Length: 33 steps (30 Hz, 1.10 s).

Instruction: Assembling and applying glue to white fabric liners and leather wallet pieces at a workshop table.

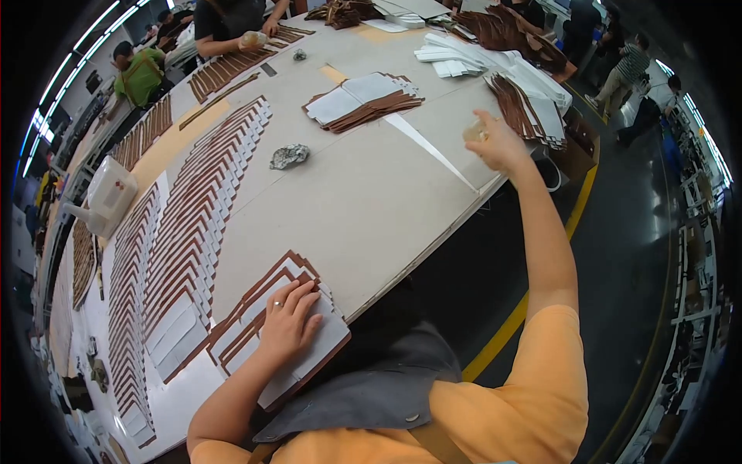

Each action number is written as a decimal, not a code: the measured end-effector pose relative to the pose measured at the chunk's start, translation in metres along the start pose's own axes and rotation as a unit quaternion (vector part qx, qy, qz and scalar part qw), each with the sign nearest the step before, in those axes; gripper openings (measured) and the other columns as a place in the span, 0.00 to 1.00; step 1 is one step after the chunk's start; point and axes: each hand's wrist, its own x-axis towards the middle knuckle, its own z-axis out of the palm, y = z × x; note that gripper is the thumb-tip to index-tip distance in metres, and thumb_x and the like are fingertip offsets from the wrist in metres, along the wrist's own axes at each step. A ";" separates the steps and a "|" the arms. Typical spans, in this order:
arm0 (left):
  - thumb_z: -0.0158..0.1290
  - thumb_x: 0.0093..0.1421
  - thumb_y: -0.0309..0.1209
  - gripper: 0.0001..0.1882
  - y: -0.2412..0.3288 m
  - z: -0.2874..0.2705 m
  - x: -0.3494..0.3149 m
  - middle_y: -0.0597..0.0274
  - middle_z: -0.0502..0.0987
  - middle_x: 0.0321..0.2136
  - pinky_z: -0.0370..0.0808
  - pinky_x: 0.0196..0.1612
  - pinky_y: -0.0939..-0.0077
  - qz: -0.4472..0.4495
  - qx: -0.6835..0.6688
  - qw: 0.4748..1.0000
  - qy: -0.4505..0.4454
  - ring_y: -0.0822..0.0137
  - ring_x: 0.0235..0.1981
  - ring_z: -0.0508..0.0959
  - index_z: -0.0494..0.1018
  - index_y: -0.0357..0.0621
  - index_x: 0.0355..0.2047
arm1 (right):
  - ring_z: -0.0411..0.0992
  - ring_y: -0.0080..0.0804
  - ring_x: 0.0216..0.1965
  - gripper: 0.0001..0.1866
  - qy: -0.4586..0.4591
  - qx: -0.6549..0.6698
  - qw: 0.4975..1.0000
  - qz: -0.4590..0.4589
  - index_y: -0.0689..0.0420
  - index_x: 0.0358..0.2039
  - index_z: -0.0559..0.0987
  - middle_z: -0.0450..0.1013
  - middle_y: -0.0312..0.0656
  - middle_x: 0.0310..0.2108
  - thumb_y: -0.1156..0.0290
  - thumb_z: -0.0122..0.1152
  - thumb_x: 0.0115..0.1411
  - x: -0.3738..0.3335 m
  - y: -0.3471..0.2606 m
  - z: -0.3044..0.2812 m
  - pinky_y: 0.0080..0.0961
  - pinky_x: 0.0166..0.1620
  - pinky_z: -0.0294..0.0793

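Note:
My left hand (290, 319) lies flat, fingers spread, on a fanned stack of white cards with brown edges (267, 309) at the near edge of the long table (363, 209). It wears a ring. My right hand (495, 143) is stretched far out over the table's right edge, closed around a small pale object (473, 131) that I cannot identify. It hovers beside a stack of brown and white sheets (533, 108).
Long overlapping rows of brown-edged cards (193, 209) cover the left of the table. A crumpled grey rag (289, 156) and another card pile (363, 100) lie mid-table. A white jug (108, 197) stands left. Other people work at the far end; a yellow floor line (525, 301) runs right.

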 end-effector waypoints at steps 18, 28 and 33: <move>0.55 0.42 0.36 0.18 -0.032 0.043 -0.076 0.73 0.68 0.40 0.60 0.46 0.57 0.040 0.142 0.989 0.005 0.63 0.43 0.65 0.67 0.54 0.36 | 0.64 0.47 0.48 0.26 0.116 -0.066 0.991 0.003 0.62 0.47 0.68 0.66 0.53 0.45 0.58 0.51 0.50 0.325 0.141 0.002 0.31 0.50 0.62; 0.52 0.43 0.36 0.19 -0.004 0.001 -0.042 0.71 0.69 0.43 0.58 0.48 0.58 -0.153 -0.015 0.952 -0.264 0.62 0.47 0.63 0.70 0.59 0.39 | 0.65 0.46 0.47 0.27 0.020 0.011 0.995 0.095 0.56 0.50 0.66 0.67 0.51 0.45 0.57 0.51 0.50 0.403 0.194 0.017 0.33 0.50 0.62; 0.51 0.44 0.38 0.20 -0.005 -0.005 -0.044 0.70 0.67 0.46 0.57 0.50 0.58 -0.192 -0.104 0.911 -0.348 0.61 0.50 0.60 0.72 0.59 0.41 | 0.69 0.51 0.38 0.19 0.045 -0.147 0.988 -0.001 0.52 0.45 0.70 0.71 0.53 0.36 0.58 0.45 0.55 0.401 0.201 0.012 0.39 0.42 0.67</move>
